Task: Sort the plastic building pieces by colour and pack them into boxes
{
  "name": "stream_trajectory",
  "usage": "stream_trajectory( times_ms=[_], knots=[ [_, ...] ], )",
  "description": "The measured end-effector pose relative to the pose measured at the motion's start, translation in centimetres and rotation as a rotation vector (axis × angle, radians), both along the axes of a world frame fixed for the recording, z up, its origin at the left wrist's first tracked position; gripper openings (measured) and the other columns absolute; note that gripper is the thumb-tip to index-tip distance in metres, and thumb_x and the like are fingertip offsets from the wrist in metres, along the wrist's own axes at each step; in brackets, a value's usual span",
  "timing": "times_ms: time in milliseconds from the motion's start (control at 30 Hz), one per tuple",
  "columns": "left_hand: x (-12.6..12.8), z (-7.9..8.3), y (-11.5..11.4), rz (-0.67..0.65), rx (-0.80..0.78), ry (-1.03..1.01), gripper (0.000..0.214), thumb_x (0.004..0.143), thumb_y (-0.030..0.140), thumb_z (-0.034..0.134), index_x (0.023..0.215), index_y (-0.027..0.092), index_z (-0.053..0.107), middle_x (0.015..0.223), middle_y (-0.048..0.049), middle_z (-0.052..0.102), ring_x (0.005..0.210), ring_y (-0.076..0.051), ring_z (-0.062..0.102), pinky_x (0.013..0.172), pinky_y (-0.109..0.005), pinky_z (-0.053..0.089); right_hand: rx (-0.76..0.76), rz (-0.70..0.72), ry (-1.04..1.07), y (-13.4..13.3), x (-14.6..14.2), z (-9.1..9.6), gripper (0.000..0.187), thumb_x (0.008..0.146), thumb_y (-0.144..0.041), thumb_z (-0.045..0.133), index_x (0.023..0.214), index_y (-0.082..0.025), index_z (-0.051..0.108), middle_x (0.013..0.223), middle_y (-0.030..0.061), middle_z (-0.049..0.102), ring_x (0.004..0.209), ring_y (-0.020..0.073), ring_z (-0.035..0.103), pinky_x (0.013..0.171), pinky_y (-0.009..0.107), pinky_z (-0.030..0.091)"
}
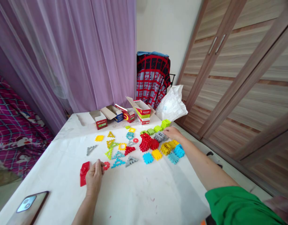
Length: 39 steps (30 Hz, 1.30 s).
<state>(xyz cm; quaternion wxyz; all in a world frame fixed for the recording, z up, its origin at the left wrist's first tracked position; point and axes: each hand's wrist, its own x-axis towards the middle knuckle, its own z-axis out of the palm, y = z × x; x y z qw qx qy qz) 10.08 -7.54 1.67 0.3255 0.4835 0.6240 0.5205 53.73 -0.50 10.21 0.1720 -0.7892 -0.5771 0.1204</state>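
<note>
My left hand [94,177] rests on the white table [125,193], fingers curled, pinching a small round red toothed piece [106,165]; a flat red piece [84,172] lies just left of it. My right hand [173,133] reaches far across to a grey interlocking block [160,136], with fingers bent onto it. Around that hand lie piles of red blocks [147,142], yellow blocks [168,147], green blocks [163,125] and blue blocks [177,153].
Flat triangle and ring pieces [115,148] are scattered mid-table. Several open small cardboard boxes [125,114] stand along the far edge, a white plastic bag [172,104] beside them. A phone [29,206] lies near left. Curtain, wardrobe doors and a draped chair stand behind.
</note>
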Motion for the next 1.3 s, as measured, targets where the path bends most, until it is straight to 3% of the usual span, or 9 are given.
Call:
stream_trajectory(
  times_ms=[133, 233, 367, 633, 1000, 1300],
  knots=[
    [0.0, 0.0, 0.0, 0.008, -0.006, -0.032, 0.062, 0.076, 0.077, 0.043, 0.066, 0.018, 0.059, 0.046, 0.0023, 0.048, 0.044, -0.013, 0.045, 0.045, -0.026, 0.037, -0.040, 0.030, -0.118, 0.4, -0.9, 0.8, 0.033, 0.078, -0.031, 0.067, 0.109, -0.021, 0.071, 0.111, 0.0072, 0.072, 0.102, 0.0242, 0.064, 0.081, 0.029, 0.047],
    [-0.1, -0.1, 0.0, 0.001, -0.022, -0.030, 0.062, 0.076, 0.078, 0.044, 0.066, 0.018, 0.060, 0.047, 0.0022, 0.049, 0.045, -0.013, 0.045, 0.045, -0.026, 0.037, -0.096, 0.049, -0.186, -0.1, -1.2, 0.9, 0.048, 0.073, -0.034, 0.073, 0.118, -0.020, 0.067, 0.123, 0.0114, 0.067, 0.109, 0.0285, 0.062, 0.087, 0.033, 0.046],
    [-0.2, -0.3, 0.2, -0.013, -0.023, -0.041, 0.060, 0.076, 0.077, 0.044, 0.067, 0.019, 0.059, 0.048, 0.0022, 0.049, 0.046, -0.013, 0.046, 0.044, -0.026, 0.037, -0.140, 0.060, -0.247, -0.9, -1.5, 0.1, 0.055, 0.073, -0.039, 0.075, 0.123, -0.020, 0.063, 0.122, 0.0125, 0.067, 0.108, 0.0283, 0.063, 0.087, 0.034, 0.046],
    [-0.5, -0.9, 0.6, 0.002, -0.019, -0.026, 0.061, 0.076, 0.076, 0.044, 0.069, 0.018, 0.060, 0.048, 0.0015, 0.051, 0.045, -0.014, 0.046, 0.044, -0.026, 0.037, -0.102, 0.060, -0.289, -1.2, -2.1, -0.5, 0.045, 0.079, -0.036, 0.068, 0.121, -0.021, 0.062, 0.120, 0.0083, 0.068, 0.109, 0.0244, 0.063, 0.088, 0.031, 0.046],
    [-0.6, -1.2, 0.7, 0.008, -0.036, 0.001, 0.059, 0.076, 0.075, 0.046, 0.070, 0.019, 0.061, 0.051, 0.0017, 0.052, 0.047, -0.014, 0.049, 0.045, -0.027, 0.040, -0.092, -0.262, -0.303, -1.1, 5.4, 2.7, 0.043, 0.081, -0.038, 0.062, 0.121, -0.023, 0.064, 0.120, 0.0107, 0.068, 0.107, 0.0272, 0.064, 0.080, 0.032, 0.050],
    [-0.6, -1.2, 0.7, 0.032, -0.061, 0.067, 0.063, 0.073, 0.079, 0.044, 0.069, 0.019, 0.061, 0.051, 0.0009, 0.053, 0.050, -0.016, 0.051, 0.047, -0.028, 0.042, -0.122, -0.227, -0.284, -0.5, 5.9, 2.0, 0.042, 0.082, -0.035, 0.062, 0.123, -0.024, 0.065, 0.123, 0.0105, 0.066, 0.110, 0.0272, 0.063, 0.085, 0.034, 0.050]
  ],
)
